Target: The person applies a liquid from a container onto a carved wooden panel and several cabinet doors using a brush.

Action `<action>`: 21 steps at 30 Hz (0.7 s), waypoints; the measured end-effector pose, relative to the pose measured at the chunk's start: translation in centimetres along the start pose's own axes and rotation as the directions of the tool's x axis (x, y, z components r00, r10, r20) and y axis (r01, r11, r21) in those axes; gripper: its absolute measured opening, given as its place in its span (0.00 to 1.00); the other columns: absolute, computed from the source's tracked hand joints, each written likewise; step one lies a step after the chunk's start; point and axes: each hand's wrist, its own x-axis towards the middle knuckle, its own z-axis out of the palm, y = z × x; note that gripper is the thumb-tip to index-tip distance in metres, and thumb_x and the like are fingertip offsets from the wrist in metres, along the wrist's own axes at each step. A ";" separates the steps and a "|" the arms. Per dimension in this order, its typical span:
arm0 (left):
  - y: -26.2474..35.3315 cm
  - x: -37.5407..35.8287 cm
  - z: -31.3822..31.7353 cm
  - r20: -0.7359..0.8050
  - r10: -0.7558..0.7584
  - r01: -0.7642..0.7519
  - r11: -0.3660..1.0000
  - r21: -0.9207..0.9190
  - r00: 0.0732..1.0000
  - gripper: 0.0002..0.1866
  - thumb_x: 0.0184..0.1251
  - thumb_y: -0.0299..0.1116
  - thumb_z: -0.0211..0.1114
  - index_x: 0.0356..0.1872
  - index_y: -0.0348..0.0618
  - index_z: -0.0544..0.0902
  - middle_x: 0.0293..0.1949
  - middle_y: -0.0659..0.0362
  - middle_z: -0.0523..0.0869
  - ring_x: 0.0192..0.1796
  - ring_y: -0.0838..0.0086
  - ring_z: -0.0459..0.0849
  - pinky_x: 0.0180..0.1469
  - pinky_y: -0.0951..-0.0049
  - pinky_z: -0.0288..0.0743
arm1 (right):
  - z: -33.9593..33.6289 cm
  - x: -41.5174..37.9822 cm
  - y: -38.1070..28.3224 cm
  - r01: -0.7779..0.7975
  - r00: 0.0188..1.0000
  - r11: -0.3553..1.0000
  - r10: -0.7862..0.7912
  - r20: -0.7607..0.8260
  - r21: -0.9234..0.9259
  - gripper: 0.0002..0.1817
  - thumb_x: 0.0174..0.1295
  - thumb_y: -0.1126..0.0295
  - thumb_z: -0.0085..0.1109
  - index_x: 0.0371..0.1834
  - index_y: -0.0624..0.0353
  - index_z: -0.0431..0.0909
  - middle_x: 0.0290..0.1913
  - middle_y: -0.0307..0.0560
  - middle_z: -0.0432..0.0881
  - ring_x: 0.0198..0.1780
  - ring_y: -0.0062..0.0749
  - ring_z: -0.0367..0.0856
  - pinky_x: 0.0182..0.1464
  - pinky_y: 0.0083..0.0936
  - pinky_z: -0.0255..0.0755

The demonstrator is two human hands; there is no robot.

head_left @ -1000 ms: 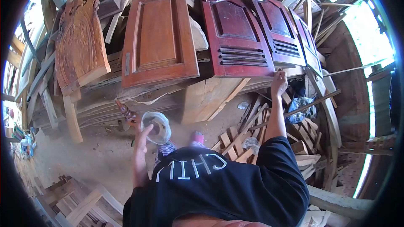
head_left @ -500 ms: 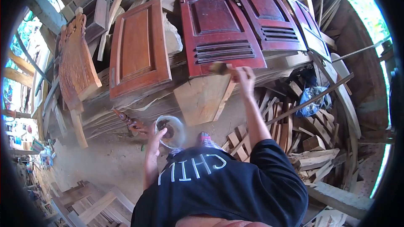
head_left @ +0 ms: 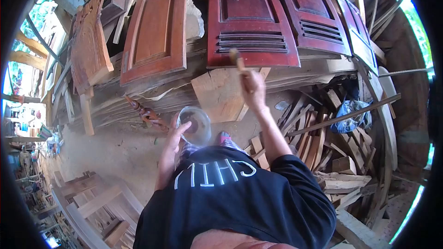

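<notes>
My right hand (head_left: 253, 85) is wrapped round the handle of a paintbrush (head_left: 237, 60), its bristles up against the lower edge of a dark red louvred door panel (head_left: 251, 32) in this view. Low in front of my body, my left hand (head_left: 174, 140) grips a clear plastic tub (head_left: 203, 129) by its rim, thumb over the edge. Some dark reddish-brown stuff shows inside the tub. Left of the red panel leans an orange-brown door panel (head_left: 159, 30). A second dark red louvred panel (head_left: 314, 16) stands to the right.
The panels rest on a stack of rough planks (head_left: 161, 85). A wood block (head_left: 219, 94) juts out below the red panel. Offcuts (head_left: 344, 166) and a blue plastic bag (head_left: 346, 115) lie at right. A carved wooden piece (head_left: 143, 112) is near the tub; wooden frames (head_left: 99, 203) lie lower left.
The brush has swung from lying sideways at the panel's bottom edge to bristles pointing up, and my right hand is lower and further left. The view has shifted; my left hand still holds the tub.
</notes>
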 end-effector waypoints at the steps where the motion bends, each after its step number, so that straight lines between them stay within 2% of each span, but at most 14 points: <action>1: 0.1 0.1 0.1 0.000 -0.005 0.005 1.000 -0.005 1.000 0.37 0.60 0.36 0.70 0.70 0.43 0.64 0.61 0.56 0.73 0.62 0.69 0.73 0.63 0.66 0.68 | 0.7 -0.3 -2.2 -0.044 0.998 0.986 0.036 0.057 0.160 0.09 0.59 0.79 0.61 0.42 0.58 0.77 0.35 0.52 0.79 0.38 0.43 0.79 0.40 0.32 0.72; 3: 0.2 -0.2 -0.1 -0.003 -0.012 0.012 1.000 -0.011 1.000 0.38 0.60 0.36 0.71 0.70 0.44 0.64 0.61 0.56 0.73 0.62 0.69 0.73 0.63 0.66 0.68 | 0.9 -0.3 -2.9 -0.098 0.995 0.957 0.086 0.056 0.273 0.08 0.60 0.79 0.61 0.42 0.60 0.77 0.33 0.48 0.77 0.36 0.35 0.78 0.39 0.27 0.71; 5: 0.6 -0.2 -0.5 -0.021 -0.008 0.007 1.000 -0.029 1.000 0.38 0.59 0.37 0.71 0.70 0.45 0.64 0.60 0.56 0.74 0.63 0.69 0.72 0.62 0.66 0.69 | -1.3 -0.1 -0.6 -0.219 0.970 0.917 0.240 -0.023 0.333 0.05 0.63 0.77 0.61 0.41 0.60 0.78 0.32 0.43 0.76 0.35 0.23 0.75 0.38 0.22 0.69; 7: 0.3 -0.1 -1.7 -0.031 0.007 -0.009 0.998 -0.058 0.999 0.37 0.60 0.37 0.70 0.69 0.45 0.64 0.59 0.56 0.74 0.62 0.69 0.74 0.62 0.66 0.70 | -5.5 0.8 3.4 -0.102 0.973 0.988 0.124 -0.194 0.120 0.03 0.66 0.74 0.59 0.40 0.61 0.78 0.32 0.39 0.76 0.34 0.18 0.72 0.37 0.19 0.68; 9: 0.6 -0.2 -2.1 -0.045 0.019 -0.023 0.995 -0.095 0.999 0.35 0.61 0.37 0.69 0.69 0.45 0.65 0.59 0.56 0.75 0.61 0.69 0.75 0.62 0.66 0.70 | -8.7 1.5 7.6 -0.186 0.900 0.961 0.250 -0.357 0.204 0.03 0.65 0.78 0.57 0.40 0.61 0.78 0.31 0.38 0.77 0.30 0.24 0.74 0.37 0.20 0.70; 11: 2.5 -1.0 -1.8 -0.070 -0.095 0.076 0.969 -0.236 0.993 0.32 0.63 0.37 0.67 0.67 0.46 0.66 0.57 0.57 0.77 0.58 0.69 0.78 0.62 0.65 0.71 | -11.0 2.6 8.0 -0.332 0.875 0.942 0.286 -0.392 -0.054 0.03 0.68 0.73 0.56 0.40 0.59 0.78 0.31 0.42 0.78 0.29 0.28 0.76 0.37 0.21 0.71; 12: 3.1 -0.9 -1.9 -0.062 -0.077 0.057 0.959 -0.276 0.995 0.28 0.66 0.37 0.64 0.65 0.44 0.68 0.57 0.56 0.78 0.57 0.69 0.80 0.63 0.65 0.72 | -10.3 3.6 7.7 -0.228 0.891 0.966 0.157 -0.426 -0.121 0.03 0.68 0.72 0.56 0.39 0.57 0.79 0.33 0.46 0.81 0.31 0.35 0.79 0.39 0.26 0.73; 13: 3.1 -0.3 -2.3 -0.054 -0.077 0.059 0.958 -0.281 0.996 0.28 0.66 0.37 0.64 0.65 0.44 0.68 0.57 0.56 0.78 0.57 0.69 0.80 0.63 0.65 0.72 | -9.6 4.4 6.8 -0.198 0.925 0.887 0.028 -0.380 -0.417 0.03 0.66 0.72 0.57 0.39 0.56 0.80 0.36 0.49 0.83 0.36 0.40 0.81 0.41 0.32 0.74; 15: 3.2 1.5 -3.1 0.094 -0.036 0.076 0.881 -0.468 0.995 0.25 0.70 0.36 0.60 0.65 0.41 0.68 0.58 0.55 0.78 0.58 0.69 0.79 0.63 0.64 0.72 | -6.8 4.8 4.9 -0.166 0.983 0.952 0.138 -0.122 -0.258 0.06 0.61 0.74 0.59 0.40 0.55 0.81 0.37 0.48 0.84 0.40 0.41 0.81 0.43 0.36 0.74; 17: 6.4 2.3 -2.3 0.167 0.028 0.062 0.857 -0.512 0.986 0.24 0.72 0.36 0.57 0.66 0.39 0.67 0.59 0.54 0.77 0.59 0.68 0.79 0.64 0.64 0.72 | -2.5 5.0 0.4 0.004 1.000 0.995 -0.006 -0.016 -0.097 0.05 0.62 0.78 0.60 0.40 0.59 0.82 0.34 0.47 0.82 0.36 0.35 0.82 0.40 0.28 0.74; 19: 8.7 3.6 -2.1 0.242 0.060 0.080 0.844 -0.531 0.968 0.25 0.73 0.37 0.57 0.67 0.39 0.66 0.60 0.54 0.77 0.61 0.67 0.78 0.65 0.63 0.71 | 1.0 5.1 -4.6 -0.049 0.985 0.991 0.028 0.173 0.121 0.05 0.60 0.78 0.62 0.39 0.61 0.81 0.34 0.49 0.82 0.36 0.38 0.82 0.40 0.28 0.74; 21: 9.9 5.1 -2.7 0.246 0.072 0.083 0.819 -0.567 0.967 0.26 0.73 0.38 0.57 0.68 0.39 0.65 0.61 0.54 0.76 0.63 0.67 0.76 0.65 0.63 0.70 | 2.9 6.8 -7.2 -0.068 0.960 0.983 0.018 0.278 0.172 0.05 0.60 0.78 0.62 0.39 0.62 0.80 0.33 0.51 0.82 0.35 0.40 0.83 0.40 0.28 0.74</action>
